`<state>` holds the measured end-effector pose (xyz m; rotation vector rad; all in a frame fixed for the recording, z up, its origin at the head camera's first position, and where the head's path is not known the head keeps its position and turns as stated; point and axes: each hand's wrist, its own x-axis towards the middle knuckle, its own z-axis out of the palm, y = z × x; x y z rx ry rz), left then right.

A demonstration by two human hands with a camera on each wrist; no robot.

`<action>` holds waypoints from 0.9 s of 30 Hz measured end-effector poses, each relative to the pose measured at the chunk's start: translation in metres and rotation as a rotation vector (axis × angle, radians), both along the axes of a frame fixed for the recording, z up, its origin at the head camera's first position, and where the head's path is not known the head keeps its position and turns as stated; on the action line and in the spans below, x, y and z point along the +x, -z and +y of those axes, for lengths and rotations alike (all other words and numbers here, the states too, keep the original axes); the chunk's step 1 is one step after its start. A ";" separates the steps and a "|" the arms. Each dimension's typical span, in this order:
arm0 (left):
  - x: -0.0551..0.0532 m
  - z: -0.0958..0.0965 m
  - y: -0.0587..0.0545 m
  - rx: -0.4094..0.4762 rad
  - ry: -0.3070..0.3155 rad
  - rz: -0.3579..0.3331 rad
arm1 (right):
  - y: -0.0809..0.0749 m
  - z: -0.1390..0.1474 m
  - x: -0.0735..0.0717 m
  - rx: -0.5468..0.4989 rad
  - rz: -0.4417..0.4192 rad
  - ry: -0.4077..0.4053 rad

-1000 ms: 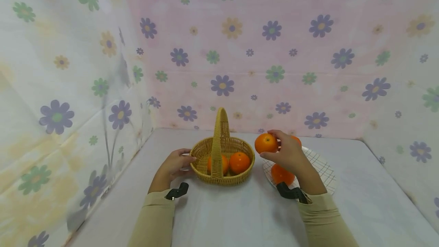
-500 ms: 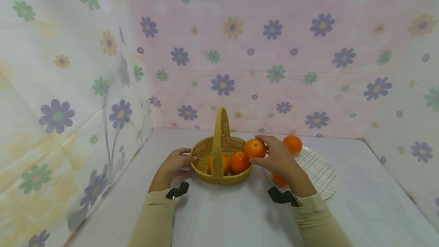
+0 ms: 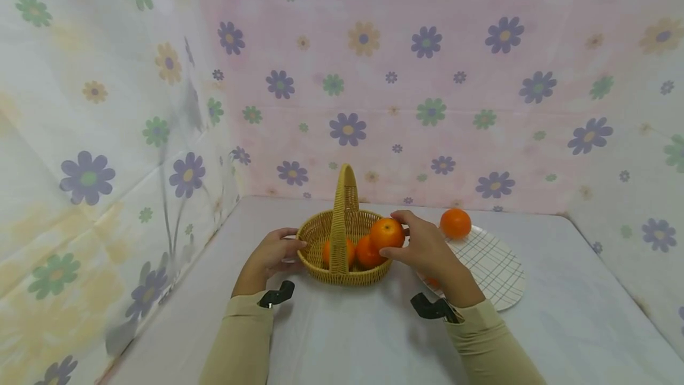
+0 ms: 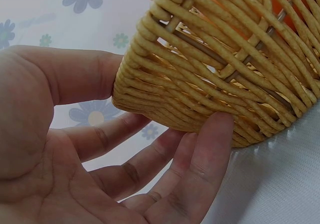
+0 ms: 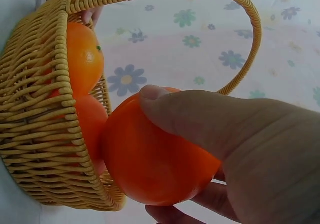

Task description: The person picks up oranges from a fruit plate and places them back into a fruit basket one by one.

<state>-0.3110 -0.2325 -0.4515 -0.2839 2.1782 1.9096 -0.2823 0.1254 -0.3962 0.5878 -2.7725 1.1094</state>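
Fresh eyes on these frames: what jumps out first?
Probably the glossy orange in the right hand, at the right rim of the wicker basket; two more oranges sit inside. Next, the left hand holding the basket's left side. Then the lone bright orange at the far edge of the grid-patterned plate, right of the basket.

Light: dim, diffuse | soft shadows on tabletop (image 3: 342, 334) | small highlight on orange (image 5: 86, 58) | backdrop (image 5: 185, 42) slightly soft, right wrist view
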 end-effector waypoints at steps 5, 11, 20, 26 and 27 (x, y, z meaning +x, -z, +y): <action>-0.001 0.000 -0.001 -0.002 -0.001 0.003 | -0.002 -0.003 0.001 -0.021 -0.033 -0.013; -0.001 0.000 0.000 0.006 0.007 0.010 | -0.003 -0.007 0.003 -0.010 -0.041 -0.022; -0.001 -0.001 0.001 0.003 0.003 0.005 | 0.000 -0.015 0.004 0.015 -0.049 -0.009; -0.002 -0.001 0.001 -0.003 0.002 0.004 | 0.005 -0.017 0.003 0.033 -0.029 -0.006; -0.002 -0.001 0.001 -0.005 0.002 0.002 | 0.005 -0.017 0.003 0.038 -0.025 -0.006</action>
